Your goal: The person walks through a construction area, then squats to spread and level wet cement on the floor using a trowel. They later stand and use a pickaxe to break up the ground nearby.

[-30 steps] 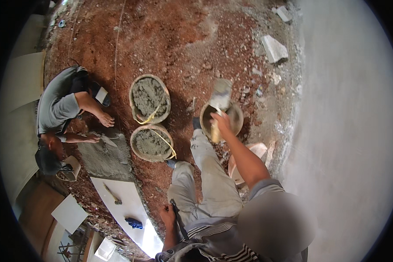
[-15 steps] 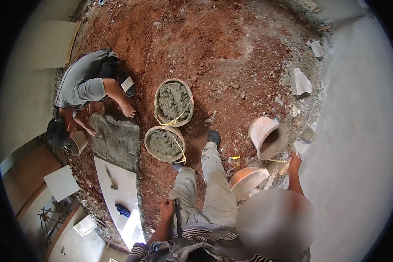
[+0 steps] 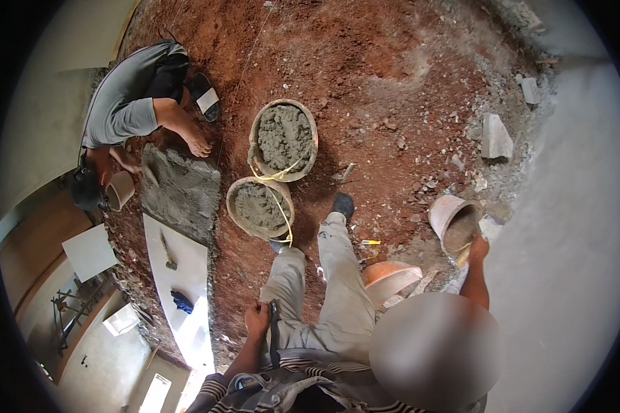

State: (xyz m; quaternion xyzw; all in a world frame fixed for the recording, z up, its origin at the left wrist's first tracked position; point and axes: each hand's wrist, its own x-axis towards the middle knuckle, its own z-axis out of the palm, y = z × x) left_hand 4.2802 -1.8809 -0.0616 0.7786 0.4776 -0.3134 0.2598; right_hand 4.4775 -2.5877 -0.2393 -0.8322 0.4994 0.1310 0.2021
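At the dirt floor's (image 3: 386,165) right edge, a tipped bucket (image 3: 451,219) by the right hand (image 3: 479,249).
That hand clamps a tan handle (image 3: 463,256) at the bucket's mouth; the left hand (image 3: 257,318) curls beside a dark strap (image 3: 274,332), whether gripping it I cannot tell.

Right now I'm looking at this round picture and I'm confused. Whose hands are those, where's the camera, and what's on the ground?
The two hands nearest us belong to one person. The camera sits on that person's head, looking down, and its wide lens bends straight edges. The right hand is at the rim of a tilted bucket; I can't quite tell what it grips. The left hand is curled beside something dark. On the reddish ground stand two buckets full of grey mix. Left of them lies a white board with a tool on it. Another person crouches beside a grey patch.
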